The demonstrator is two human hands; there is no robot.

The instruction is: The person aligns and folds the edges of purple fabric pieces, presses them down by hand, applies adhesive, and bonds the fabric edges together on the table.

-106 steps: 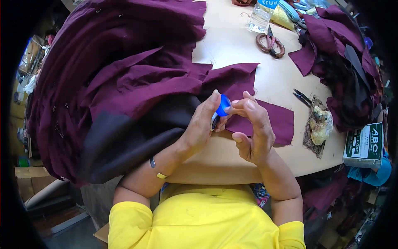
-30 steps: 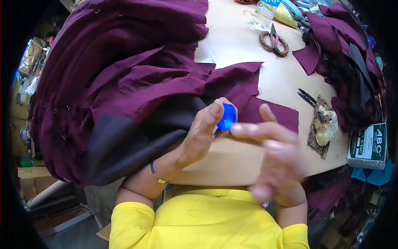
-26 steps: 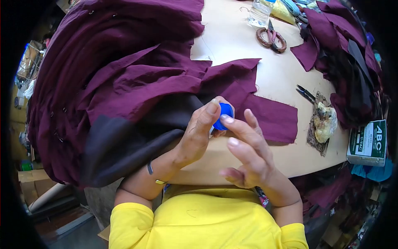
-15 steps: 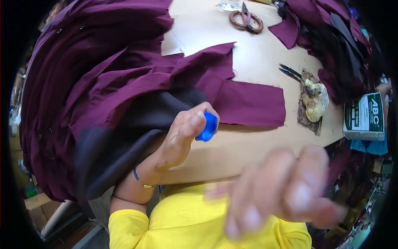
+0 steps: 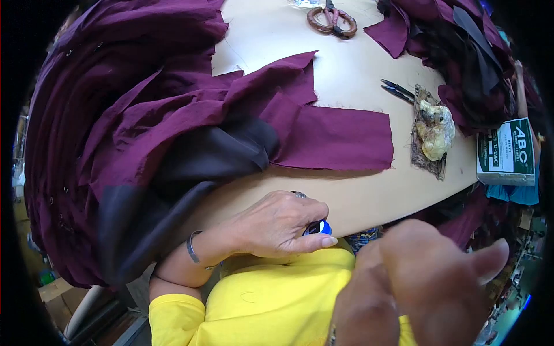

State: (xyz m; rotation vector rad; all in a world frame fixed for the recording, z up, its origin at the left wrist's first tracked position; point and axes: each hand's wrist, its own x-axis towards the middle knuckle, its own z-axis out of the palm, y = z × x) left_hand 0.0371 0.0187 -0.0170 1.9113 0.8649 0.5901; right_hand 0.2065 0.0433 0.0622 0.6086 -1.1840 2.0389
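Observation:
My left hand (image 5: 283,222) is closed around a small blue container (image 5: 318,227), low in front of the yellow shirt and near the table's front edge. Only part of the container shows between the thumb and curled fingers. My right hand (image 5: 427,277) is raised close to the camera at the lower right, blurred, with its thumb sticking out; its other fingers are smeared and what it holds, if anything, cannot be made out. Beyond the hands, maroon cloth (image 5: 340,138) and dark cloth (image 5: 213,153) lie on the table.
Scissors (image 5: 332,22) lie at the back of the table (image 5: 346,75). Small black snips (image 5: 398,90) touch a pad with a crumpled yellowish bundle (image 5: 434,130). A green and white ABC box (image 5: 506,153) stands at the right edge. More maroon and dark cloth (image 5: 473,63) is heaped behind it.
My left hand has moved down and toward my body with the blue container, turning its back upward. My right hand has left the container and come up close to the camera. The view has shifted.

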